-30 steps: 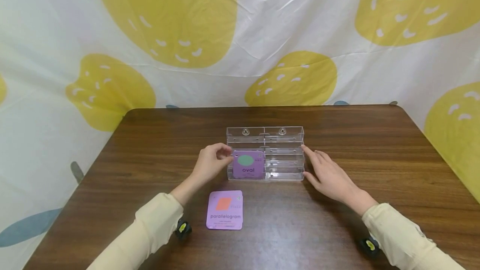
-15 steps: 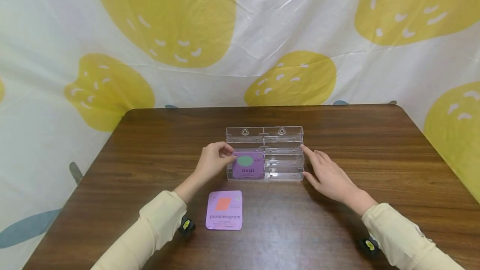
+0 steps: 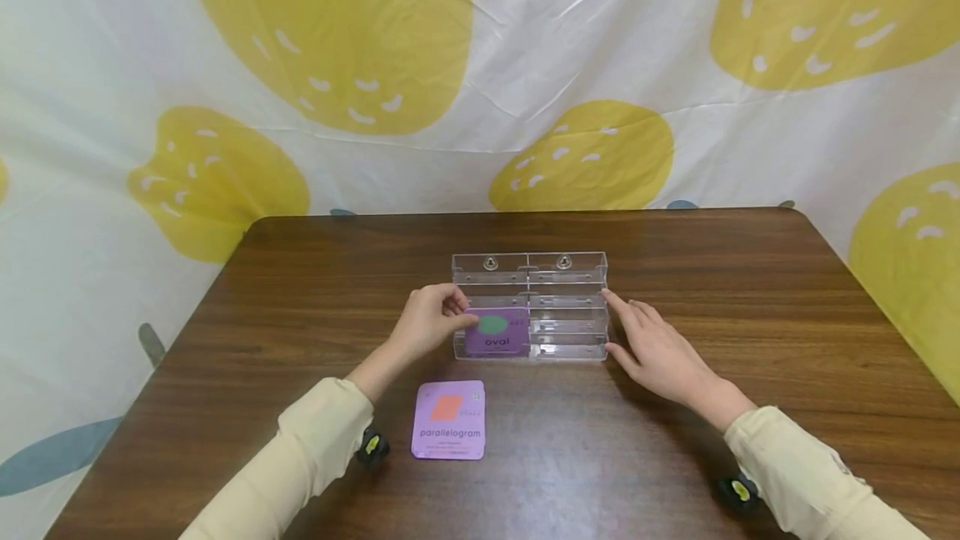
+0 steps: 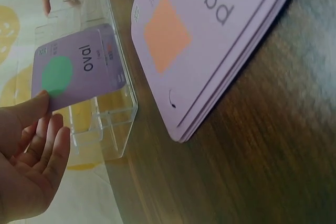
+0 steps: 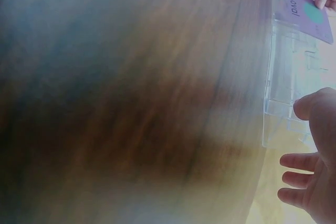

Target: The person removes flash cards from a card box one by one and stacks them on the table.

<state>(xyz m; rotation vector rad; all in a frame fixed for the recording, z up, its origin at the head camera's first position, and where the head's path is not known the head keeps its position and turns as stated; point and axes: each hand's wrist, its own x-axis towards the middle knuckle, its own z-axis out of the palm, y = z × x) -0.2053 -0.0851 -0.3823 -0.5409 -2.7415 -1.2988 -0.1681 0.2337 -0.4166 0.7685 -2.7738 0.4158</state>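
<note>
A clear plastic card rack with two columns of tiered pockets stands on the table. In its lower left pocket is a purple card printed with a green oval and the word "oval". My left hand pinches that card at its upper left corner, thumb on the printed face, as the left wrist view shows; the fingers behind it are partly hidden. Against the rack's right side rests my right hand, its fingers extended and fingertips at the wall. A stack of purple cards, "parallelogram" on top, lies nearer me.
The brown wooden table carries the rack and the card stack. Behind its far edge hangs a white cloth with yellow fruit shapes. A small dark camera sits at my left wrist.
The oval card has gone slightly lower in the left pocket. My left hand has shifted a little to the right with it, while the right hand stays at the rack's side.
</note>
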